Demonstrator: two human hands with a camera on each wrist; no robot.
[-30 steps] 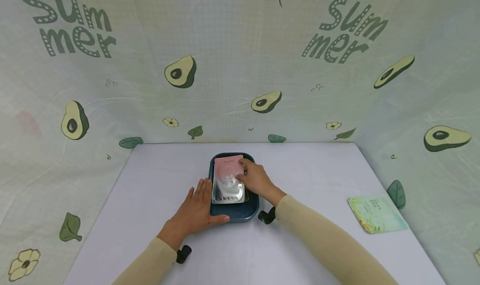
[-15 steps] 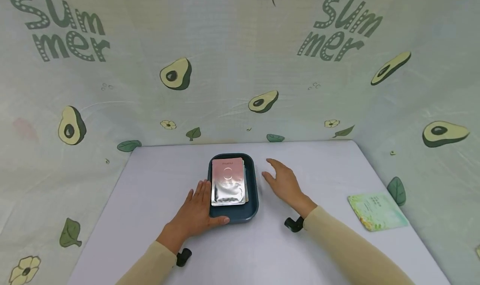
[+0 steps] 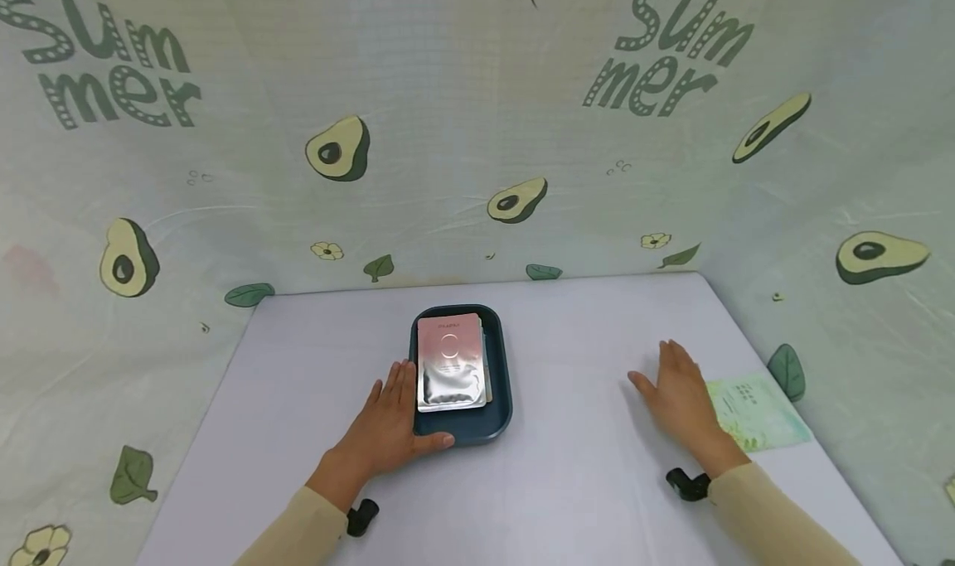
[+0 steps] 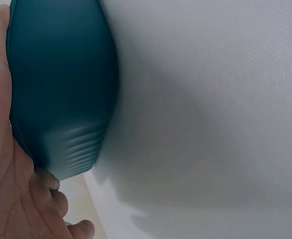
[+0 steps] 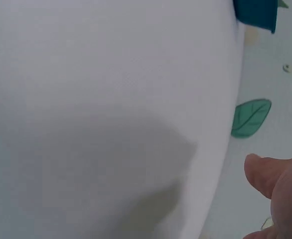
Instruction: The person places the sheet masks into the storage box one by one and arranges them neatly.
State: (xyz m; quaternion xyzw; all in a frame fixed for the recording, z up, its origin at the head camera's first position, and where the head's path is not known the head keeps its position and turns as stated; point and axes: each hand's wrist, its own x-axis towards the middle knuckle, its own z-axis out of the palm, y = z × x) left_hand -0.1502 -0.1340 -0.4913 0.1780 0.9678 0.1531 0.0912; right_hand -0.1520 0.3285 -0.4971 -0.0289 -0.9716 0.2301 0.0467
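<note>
A dark blue tray (image 3: 470,428) stands on the white table, left of centre, with a small stack of flat sachets inside. On top lies a pink and silver sheet mask packet (image 3: 451,363). My left hand (image 3: 380,429) rests along the tray's left side, fingers straight and thumb at the near rim. In the left wrist view the tray's outer wall (image 4: 61,79) fills the space beside the palm. Over to the right, my right hand (image 3: 685,404) holds nothing, its fingers extended. It partly covers a green floral packet (image 3: 761,413) lying near the table's right edge.
The white table (image 3: 567,367) ends at a cloth backdrop (image 3: 433,135) printed with avocados and leaves, which also hangs along both sides. A black wrist camera mount (image 3: 688,485) sits under the right wrist, and another mount (image 3: 362,518) by the left.
My right hand has let go of the pink and silver packet, left it in the tray, and moved right to the green packet. My left hand stays at the tray.
</note>
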